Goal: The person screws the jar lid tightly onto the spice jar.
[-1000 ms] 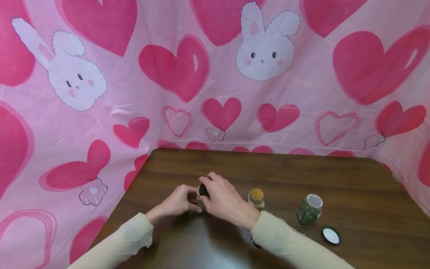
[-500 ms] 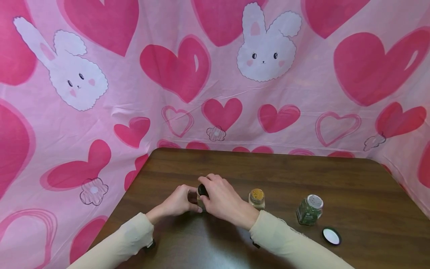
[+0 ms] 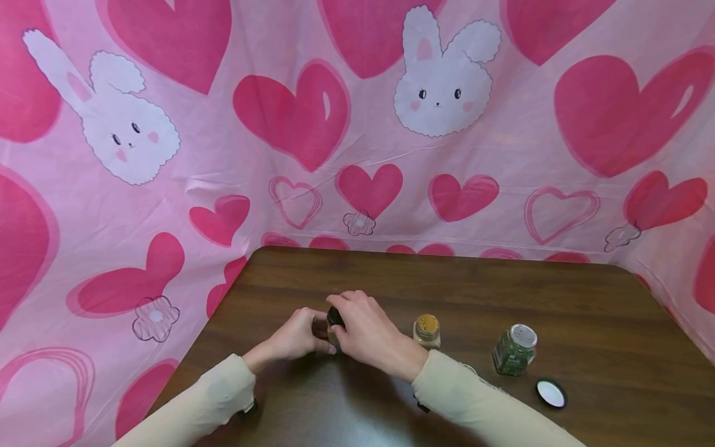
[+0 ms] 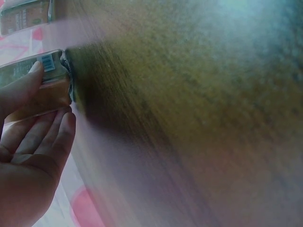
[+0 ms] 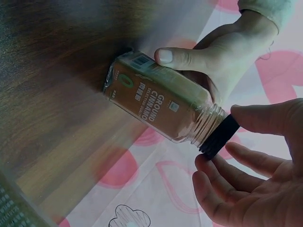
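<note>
A glass jar labelled ground cinnamon (image 5: 156, 97) stands on the table, filled with brown powder. My left hand (image 3: 295, 336) grips its side, with the thumb along the label in the right wrist view. My right hand (image 3: 373, 336) pinches the black screw cap (image 5: 220, 137) between thumb and fingers at the jar's mouth. Bare glass threads show below the cap. In the left wrist view the jar's lower part (image 4: 53, 94) lies between thumb and fingers. Much of the jar is hidden behind my right hand in the head view.
Right of my hands stands an uncapped jar of yellow-orange powder (image 3: 427, 332). Farther right is a jar of green dried herbs (image 3: 511, 355) with a perforated white top. A black-rimmed lid (image 3: 551, 393) lies in front of it, white inside up. Pink printed cloth (image 3: 380, 143) hangs behind the table (image 3: 503, 279).
My right hand has shifted slightly left with the cap between its fingers. The left hand stays around the jar, and the other jars have not moved.
</note>
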A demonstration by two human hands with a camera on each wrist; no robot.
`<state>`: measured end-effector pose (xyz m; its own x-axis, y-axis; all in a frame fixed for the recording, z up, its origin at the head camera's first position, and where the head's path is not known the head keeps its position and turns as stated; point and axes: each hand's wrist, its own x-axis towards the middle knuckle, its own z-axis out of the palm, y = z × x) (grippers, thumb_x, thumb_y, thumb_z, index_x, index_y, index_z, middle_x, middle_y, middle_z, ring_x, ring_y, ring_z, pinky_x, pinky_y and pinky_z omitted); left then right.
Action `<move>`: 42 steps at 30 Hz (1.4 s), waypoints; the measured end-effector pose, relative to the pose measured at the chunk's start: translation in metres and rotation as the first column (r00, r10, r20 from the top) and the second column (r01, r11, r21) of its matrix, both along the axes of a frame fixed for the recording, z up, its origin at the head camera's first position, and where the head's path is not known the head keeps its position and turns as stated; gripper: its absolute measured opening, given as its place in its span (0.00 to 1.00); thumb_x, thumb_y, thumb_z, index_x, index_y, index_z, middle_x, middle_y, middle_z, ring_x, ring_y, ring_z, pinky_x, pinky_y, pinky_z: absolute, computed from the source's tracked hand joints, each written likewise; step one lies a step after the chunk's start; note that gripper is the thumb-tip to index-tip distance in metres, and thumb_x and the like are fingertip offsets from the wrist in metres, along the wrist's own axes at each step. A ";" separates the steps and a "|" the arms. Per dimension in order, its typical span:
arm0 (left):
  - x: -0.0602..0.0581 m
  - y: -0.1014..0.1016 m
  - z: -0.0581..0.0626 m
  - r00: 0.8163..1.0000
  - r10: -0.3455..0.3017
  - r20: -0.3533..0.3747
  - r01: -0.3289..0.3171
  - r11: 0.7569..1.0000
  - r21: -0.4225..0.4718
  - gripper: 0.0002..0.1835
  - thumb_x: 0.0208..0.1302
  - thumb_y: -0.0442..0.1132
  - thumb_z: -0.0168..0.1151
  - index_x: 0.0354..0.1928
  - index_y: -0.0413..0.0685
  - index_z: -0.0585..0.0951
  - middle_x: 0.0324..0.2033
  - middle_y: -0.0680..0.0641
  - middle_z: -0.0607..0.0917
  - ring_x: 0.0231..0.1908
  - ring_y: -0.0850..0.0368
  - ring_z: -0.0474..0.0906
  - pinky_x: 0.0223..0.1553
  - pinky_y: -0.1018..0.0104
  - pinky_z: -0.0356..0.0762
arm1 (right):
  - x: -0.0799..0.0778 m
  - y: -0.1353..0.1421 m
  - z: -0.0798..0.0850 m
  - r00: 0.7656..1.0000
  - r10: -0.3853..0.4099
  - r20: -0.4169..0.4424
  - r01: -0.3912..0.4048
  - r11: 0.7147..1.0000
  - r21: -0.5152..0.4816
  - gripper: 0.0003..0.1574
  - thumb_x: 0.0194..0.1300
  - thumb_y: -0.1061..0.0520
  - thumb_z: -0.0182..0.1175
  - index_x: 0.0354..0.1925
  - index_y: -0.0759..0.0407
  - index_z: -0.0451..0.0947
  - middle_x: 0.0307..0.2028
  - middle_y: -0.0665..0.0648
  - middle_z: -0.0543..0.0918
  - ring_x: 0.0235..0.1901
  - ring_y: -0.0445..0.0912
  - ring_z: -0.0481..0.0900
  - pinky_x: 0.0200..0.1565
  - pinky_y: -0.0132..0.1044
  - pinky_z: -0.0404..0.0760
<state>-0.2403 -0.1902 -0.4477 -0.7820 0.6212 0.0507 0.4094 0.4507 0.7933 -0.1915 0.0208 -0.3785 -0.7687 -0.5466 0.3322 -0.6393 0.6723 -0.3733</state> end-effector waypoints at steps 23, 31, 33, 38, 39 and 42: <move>0.001 0.001 0.000 1.000 0.006 -0.002 -0.006 1.000 -0.002 0.15 0.54 0.32 0.83 0.44 0.47 0.90 0.38 0.56 0.91 0.40 0.57 0.87 0.44 0.66 0.84 | -0.001 -0.003 -0.003 1.000 -0.002 0.006 0.002 1.000 -0.007 0.26 0.64 0.60 0.74 0.60 0.62 0.83 0.53 0.59 0.86 0.52 0.53 0.81 0.57 0.50 0.81; 0.002 0.001 0.000 1.000 0.008 -0.011 -0.008 1.000 -0.007 0.15 0.54 0.32 0.83 0.44 0.47 0.90 0.37 0.56 0.91 0.38 0.58 0.86 0.42 0.66 0.84 | -0.002 -0.004 -0.005 1.000 -0.005 0.008 0.005 1.000 0.006 0.27 0.64 0.60 0.75 0.60 0.62 0.82 0.54 0.59 0.86 0.52 0.53 0.81 0.57 0.50 0.81; 0.002 0.001 0.000 1.000 0.010 -0.012 -0.010 1.000 -0.010 0.15 0.54 0.32 0.83 0.44 0.47 0.90 0.36 0.56 0.91 0.38 0.59 0.85 0.42 0.66 0.84 | -0.002 -0.004 -0.005 1.000 -0.007 0.008 0.007 1.000 0.012 0.27 0.64 0.60 0.75 0.60 0.62 0.82 0.54 0.59 0.86 0.52 0.53 0.81 0.57 0.50 0.81; 0.002 0.000 0.000 1.000 0.011 -0.004 -0.011 1.000 -0.010 0.15 0.54 0.33 0.83 0.44 0.48 0.90 0.36 0.56 0.90 0.37 0.60 0.85 0.41 0.66 0.83 | -0.001 -0.004 -0.005 1.000 -0.010 0.004 0.010 1.000 0.023 0.27 0.64 0.59 0.75 0.60 0.62 0.82 0.54 0.59 0.86 0.52 0.53 0.81 0.57 0.51 0.81; 0.001 0.000 0.000 1.000 0.011 -0.003 -0.011 1.000 -0.009 0.15 0.54 0.33 0.83 0.44 0.48 0.90 0.36 0.56 0.90 0.36 0.60 0.85 0.41 0.66 0.83 | -0.001 -0.004 -0.005 1.000 -0.010 0.003 0.010 1.000 0.022 0.27 0.64 0.59 0.75 0.60 0.62 0.82 0.54 0.59 0.86 0.52 0.53 0.81 0.57 0.51 0.80; 0.001 0.000 0.000 1.000 0.007 -0.003 -0.008 1.000 -0.008 0.15 0.54 0.33 0.84 0.44 0.48 0.90 0.36 0.55 0.90 0.36 0.60 0.84 0.41 0.66 0.83 | -0.002 -0.004 -0.005 1.000 -0.008 0.000 0.008 1.000 0.021 0.27 0.64 0.59 0.75 0.60 0.62 0.83 0.53 0.59 0.87 0.51 0.53 0.81 0.57 0.50 0.81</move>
